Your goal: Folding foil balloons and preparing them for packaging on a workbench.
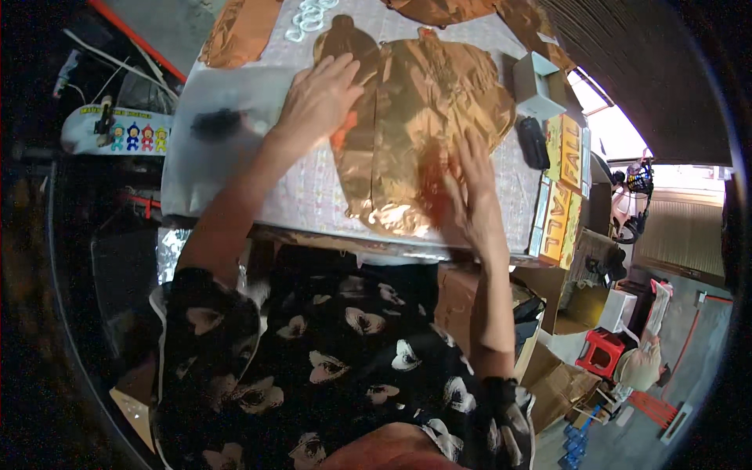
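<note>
A flat, deflated copper-coloured foil balloon point(431, 94) lies on the table, its left side showing as a long narrow panel with a rounded tab at the far end. Across that panel's left edge rests my left hand point(317, 102), flat, with fingers stretched out. Beside it an orange-red patch shows at the panel's edge. My right hand point(478, 192) is at the balloon's lower right edge, fingers extended and spread, slightly blurred. Neither hand grips anything. The foil is wrinkled at the upper right and shiny along its near edge.
More copper foil pieces point(243, 31) lie along the far edge, near several pale rings point(311, 16). At right stand a small white box point(539, 86), a black object point(534, 143) and yellow boxes point(560, 204). A patterned covering point(294, 188) lies on the table; cardboard boxes point(552, 384) stand below.
</note>
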Motion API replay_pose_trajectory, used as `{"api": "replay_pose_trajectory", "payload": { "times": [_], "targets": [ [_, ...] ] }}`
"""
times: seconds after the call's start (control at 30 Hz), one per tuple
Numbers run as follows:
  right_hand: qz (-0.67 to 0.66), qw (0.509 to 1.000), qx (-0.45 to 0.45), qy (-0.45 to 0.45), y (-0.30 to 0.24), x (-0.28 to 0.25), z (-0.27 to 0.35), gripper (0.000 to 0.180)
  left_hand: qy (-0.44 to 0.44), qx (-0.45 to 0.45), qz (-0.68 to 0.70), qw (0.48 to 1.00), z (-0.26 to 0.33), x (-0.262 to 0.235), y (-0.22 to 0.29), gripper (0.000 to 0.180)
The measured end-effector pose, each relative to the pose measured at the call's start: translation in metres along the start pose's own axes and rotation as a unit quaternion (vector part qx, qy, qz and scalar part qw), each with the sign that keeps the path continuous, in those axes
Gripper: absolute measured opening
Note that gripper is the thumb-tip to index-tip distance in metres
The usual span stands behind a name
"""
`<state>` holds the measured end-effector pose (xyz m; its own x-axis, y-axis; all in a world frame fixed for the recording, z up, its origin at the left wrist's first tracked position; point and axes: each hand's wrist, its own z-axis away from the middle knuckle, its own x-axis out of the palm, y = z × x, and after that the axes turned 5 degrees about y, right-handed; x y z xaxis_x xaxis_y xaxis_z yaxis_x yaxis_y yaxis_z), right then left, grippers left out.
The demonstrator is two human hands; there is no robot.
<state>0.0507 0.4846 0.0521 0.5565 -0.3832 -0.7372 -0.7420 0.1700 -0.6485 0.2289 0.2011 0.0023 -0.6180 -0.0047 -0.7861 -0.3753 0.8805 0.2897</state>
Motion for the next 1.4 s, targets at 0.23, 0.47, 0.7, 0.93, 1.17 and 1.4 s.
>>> {"api": "replay_pose_trajectory", "payload": {
  "times": [0.23, 0.47, 0.7, 0.93, 1.17, 1.4],
  "targets": [
    [0.257, 0.959, -0.111, 0.038, 0.039, 0.041, -0.05, 0.055, -0.107, -0.052, -0.09, 0.989, 0.044, -0.014, 0.042, 0.069],
    [0.276, 0.955, -0.111, 0.024, 0.044, 0.05, -0.041, 0.056, -0.126, -0.084, -0.078, 0.985, 0.062, -0.021, 0.049, 0.071],
    [0.272, 0.953, -0.127, 0.035, 0.058, 0.051, -0.044, 0.054, -0.053, -0.047, -0.097, 0.993, 0.059, -0.023, 0.047, 0.066],
    [0.253, 0.957, -0.135, 0.033, 0.058, 0.056, -0.046, 0.057, 0.039, -0.011, -0.075, 0.996, 0.074, -0.002, 0.026, 0.072],
    [0.256, 0.958, -0.121, 0.04, 0.046, 0.062, -0.042, 0.058, -0.142, -0.11, -0.042, 0.983, 0.05, -0.043, 0.056, 0.071],
    [0.269, 0.954, -0.125, 0.043, 0.044, 0.061, -0.042, 0.055, -0.148, -0.102, -0.028, 0.983, 0.045, -0.044, 0.055, 0.07]
  ]
}}
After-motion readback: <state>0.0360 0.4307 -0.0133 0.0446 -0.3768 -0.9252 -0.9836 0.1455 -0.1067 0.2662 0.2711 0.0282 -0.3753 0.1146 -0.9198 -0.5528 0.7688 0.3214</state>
